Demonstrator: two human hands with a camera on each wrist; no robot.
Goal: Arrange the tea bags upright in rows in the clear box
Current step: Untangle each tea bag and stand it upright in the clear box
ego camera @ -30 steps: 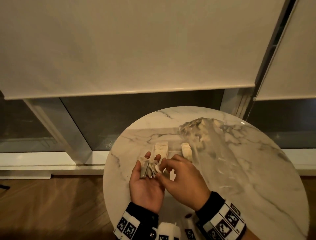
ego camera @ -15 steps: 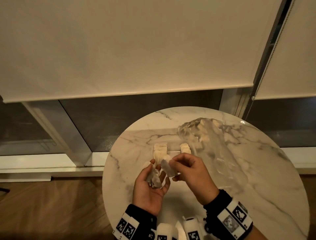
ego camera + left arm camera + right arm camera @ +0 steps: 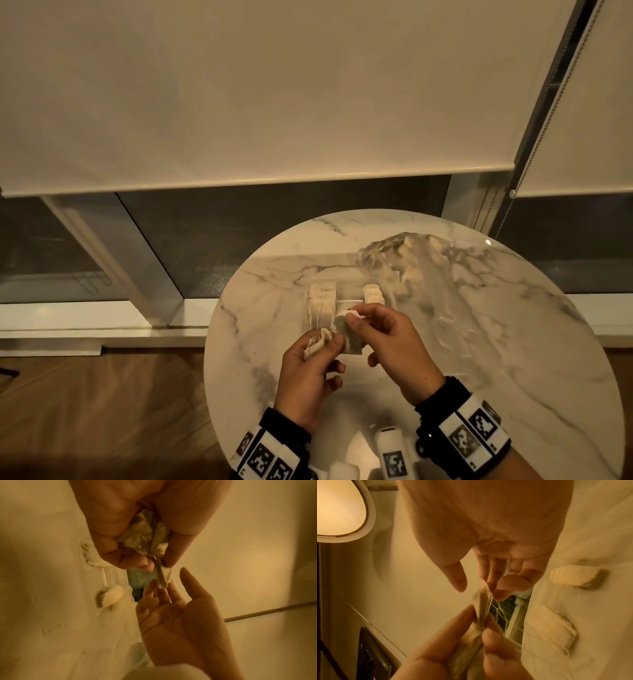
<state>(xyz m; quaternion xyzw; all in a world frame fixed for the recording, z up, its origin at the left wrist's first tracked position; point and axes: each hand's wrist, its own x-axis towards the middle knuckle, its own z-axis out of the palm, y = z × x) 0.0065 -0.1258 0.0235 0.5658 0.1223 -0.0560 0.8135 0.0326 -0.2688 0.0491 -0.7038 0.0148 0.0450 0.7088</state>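
Observation:
My left hand [image 3: 325, 346] grips a crumpled bunch of tea bags [image 3: 317, 344] just in front of the clear box [image 3: 349, 301]. My right hand [image 3: 354, 322] pinches the top of one grey tea bag [image 3: 347, 339] whose lower end is still nipped by the left thumb and finger. The left wrist view shows the bunch [image 3: 145, 534] in the left fist and the single bag [image 3: 163, 576] stretched towards the right hand [image 3: 164, 592]. In the box, tea bags stand in a left row [image 3: 322, 303] and a right row [image 3: 373, 294].
A crumpled clear plastic bag [image 3: 411, 260] with more tea bags lies behind the box to the right. The round marble table [image 3: 496, 359] ends close to the box's left side. Behind it are a window and roller blinds. A lit lamp [image 3: 339, 511] shows in the right wrist view.
My right hand has drawn one tea bag out of the bunch. My left hand has turned over and curled round the rest, still holding that bag's lower end.

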